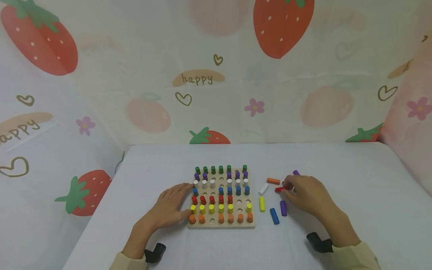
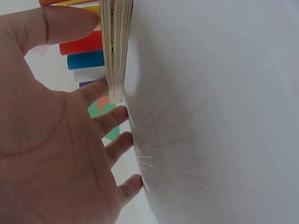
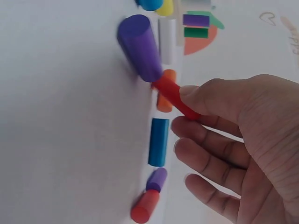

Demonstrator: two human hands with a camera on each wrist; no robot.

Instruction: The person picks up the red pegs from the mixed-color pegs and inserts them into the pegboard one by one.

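Observation:
A wooden pegboard (image 1: 221, 226) stands on the table, with rows of green, purple, white, blue, red, yellow and orange pegs and several bare holes. My left hand (image 1: 170, 205) rests at the board's left side, its thumb and a finger touching the edge. In the left wrist view the fingers are spread beside the plywood edge (image 2: 114, 51). Right of the board, my right hand (image 1: 308, 195) pinches a red peg (image 3: 175, 97) between thumb and finger, just off the loose pegs. A purple peg (image 3: 140, 49) lies close to the red one's tip in the right wrist view.
Loose pegs lie between board and right hand: orange (image 1: 273, 181), white (image 1: 263, 189), yellow (image 1: 261, 204), blue (image 1: 275, 216) and purple (image 1: 283, 208). Another purple peg (image 1: 296, 173) is behind the right hand. A patterned cloth (image 1: 216, 105) hangs behind the white table (image 1: 162, 161).

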